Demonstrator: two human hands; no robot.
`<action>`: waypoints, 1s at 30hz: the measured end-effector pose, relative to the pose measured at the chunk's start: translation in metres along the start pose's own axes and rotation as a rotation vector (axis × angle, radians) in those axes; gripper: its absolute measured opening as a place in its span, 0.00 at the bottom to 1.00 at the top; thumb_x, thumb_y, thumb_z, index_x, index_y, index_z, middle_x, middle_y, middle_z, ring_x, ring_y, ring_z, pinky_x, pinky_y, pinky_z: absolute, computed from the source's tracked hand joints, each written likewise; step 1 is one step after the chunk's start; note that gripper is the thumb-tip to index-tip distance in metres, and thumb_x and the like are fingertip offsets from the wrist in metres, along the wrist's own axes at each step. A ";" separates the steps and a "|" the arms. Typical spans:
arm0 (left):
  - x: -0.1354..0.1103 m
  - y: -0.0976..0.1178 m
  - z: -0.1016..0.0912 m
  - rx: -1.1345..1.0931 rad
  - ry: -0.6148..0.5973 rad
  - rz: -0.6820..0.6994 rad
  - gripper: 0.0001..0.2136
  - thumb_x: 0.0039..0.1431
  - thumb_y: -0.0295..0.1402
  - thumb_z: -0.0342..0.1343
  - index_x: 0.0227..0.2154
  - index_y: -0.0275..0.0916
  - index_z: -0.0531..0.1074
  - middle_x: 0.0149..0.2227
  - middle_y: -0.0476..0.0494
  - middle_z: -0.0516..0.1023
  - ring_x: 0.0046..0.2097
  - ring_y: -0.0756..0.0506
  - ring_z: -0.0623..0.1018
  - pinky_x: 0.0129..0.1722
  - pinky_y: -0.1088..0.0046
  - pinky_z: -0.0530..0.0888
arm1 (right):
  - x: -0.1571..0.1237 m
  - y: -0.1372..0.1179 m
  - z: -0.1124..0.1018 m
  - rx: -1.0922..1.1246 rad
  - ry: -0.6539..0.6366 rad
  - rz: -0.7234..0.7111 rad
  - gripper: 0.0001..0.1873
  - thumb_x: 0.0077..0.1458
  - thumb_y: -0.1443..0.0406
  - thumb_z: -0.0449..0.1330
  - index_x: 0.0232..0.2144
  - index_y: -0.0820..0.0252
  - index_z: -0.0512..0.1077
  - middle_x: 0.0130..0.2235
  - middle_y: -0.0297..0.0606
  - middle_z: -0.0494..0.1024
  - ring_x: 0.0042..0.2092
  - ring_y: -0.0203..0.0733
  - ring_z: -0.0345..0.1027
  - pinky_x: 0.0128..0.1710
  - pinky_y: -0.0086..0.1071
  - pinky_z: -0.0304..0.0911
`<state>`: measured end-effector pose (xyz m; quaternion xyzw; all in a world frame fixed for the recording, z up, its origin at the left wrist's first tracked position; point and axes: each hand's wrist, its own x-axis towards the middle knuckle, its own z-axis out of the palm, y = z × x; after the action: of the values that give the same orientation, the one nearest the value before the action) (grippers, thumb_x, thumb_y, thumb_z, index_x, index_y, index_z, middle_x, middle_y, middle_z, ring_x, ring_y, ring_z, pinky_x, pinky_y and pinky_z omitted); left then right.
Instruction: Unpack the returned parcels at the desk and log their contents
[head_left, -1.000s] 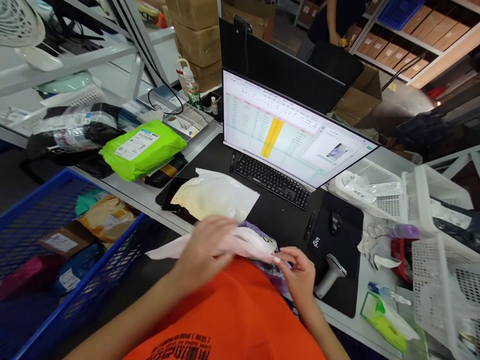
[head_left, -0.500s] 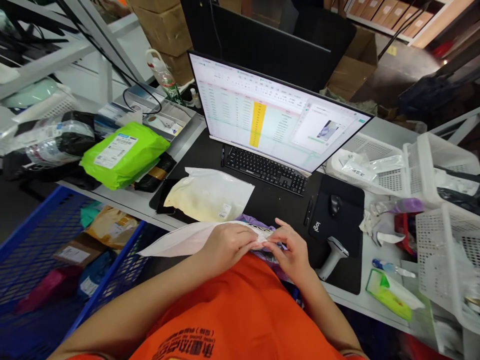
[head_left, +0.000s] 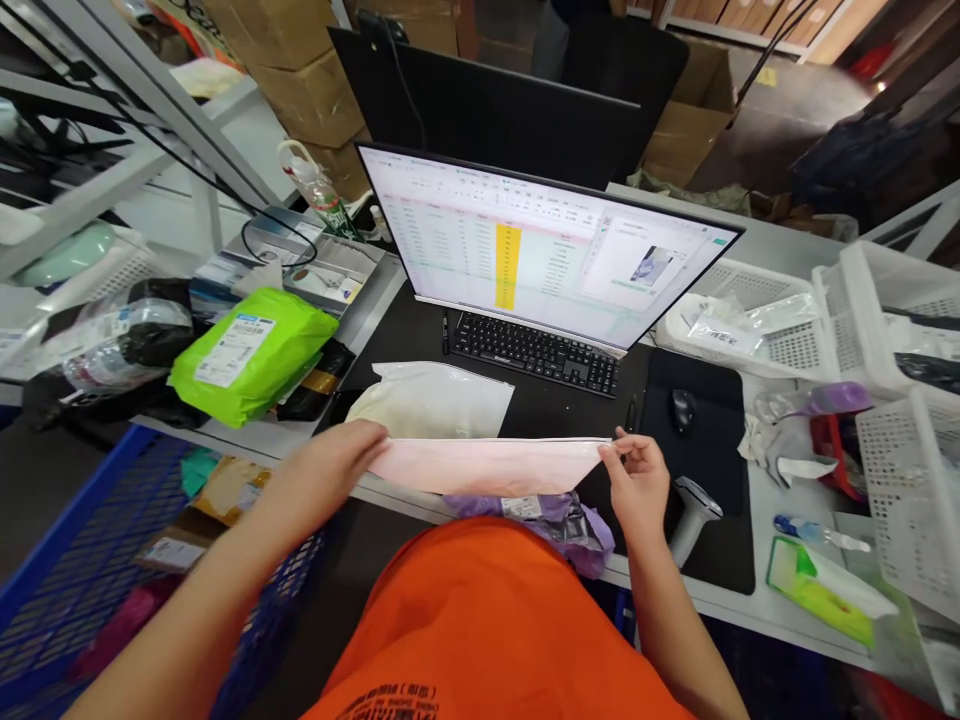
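I hold a pale pink mailer bag (head_left: 487,463) stretched flat between both hands, just above the desk's near edge. My left hand (head_left: 330,468) grips its left end. My right hand (head_left: 637,480) pinches its right corner with fingers closed. Under the bag lies a purple plastic-wrapped item (head_left: 559,518) at the desk edge. Behind it a cream-white padded pouch (head_left: 431,400) rests on the black desk mat (head_left: 540,410).
A monitor (head_left: 540,245) and keyboard (head_left: 532,352) stand behind. Mouse (head_left: 682,410) and barcode scanner (head_left: 694,515) sit right. A green parcel (head_left: 251,350) lies left, above a blue crate (head_left: 82,560) of parcels. White baskets (head_left: 892,420) crowd the right side.
My hands were close together at the bag's middle; they have moved apart, pulling the pink bag out flat and lifting it off the purple item.
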<state>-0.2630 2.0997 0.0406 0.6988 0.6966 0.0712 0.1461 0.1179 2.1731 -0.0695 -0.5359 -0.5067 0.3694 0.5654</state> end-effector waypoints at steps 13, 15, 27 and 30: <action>0.151 -0.003 0.080 0.198 -0.305 0.265 0.35 0.52 0.43 0.64 0.62 0.38 0.63 0.64 0.29 0.68 0.63 0.31 0.70 0.64 0.53 0.60 | -0.031 0.076 0.075 -0.224 -0.544 0.135 0.22 0.56 0.62 0.59 0.54 0.58 0.69 0.53 0.48 0.76 0.53 0.45 0.72 0.56 0.44 0.67; 0.169 0.009 0.108 0.332 -0.307 0.187 0.33 0.56 0.42 0.62 0.62 0.37 0.63 0.65 0.28 0.65 0.65 0.33 0.67 0.66 0.55 0.57 | -0.035 0.079 0.063 -0.386 -0.538 0.093 0.20 0.55 0.66 0.58 0.51 0.59 0.72 0.53 0.47 0.76 0.55 0.47 0.70 0.59 0.44 0.63; 0.218 -0.094 0.121 0.448 -0.392 -0.106 0.40 0.55 0.56 0.54 0.61 0.27 0.62 0.59 0.21 0.70 0.62 0.29 0.68 0.64 0.50 0.57 | -0.080 0.107 -0.019 -0.867 -0.466 0.422 0.33 0.57 0.58 0.59 0.62 0.67 0.64 0.59 0.53 0.71 0.60 0.55 0.65 0.60 0.40 0.60; 0.220 -0.101 0.123 0.400 -0.403 -0.111 0.39 0.54 0.56 0.55 0.61 0.30 0.63 0.57 0.22 0.72 0.60 0.28 0.71 0.58 0.53 0.65 | -0.088 0.107 -0.007 -0.856 -0.551 0.514 0.42 0.54 0.56 0.63 0.66 0.68 0.57 0.62 0.54 0.68 0.61 0.55 0.65 0.58 0.39 0.61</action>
<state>-0.3178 2.3043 -0.1294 0.6747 0.6908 -0.2162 0.1446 0.1198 2.1035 -0.1893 -0.7071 -0.5932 0.3831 0.0368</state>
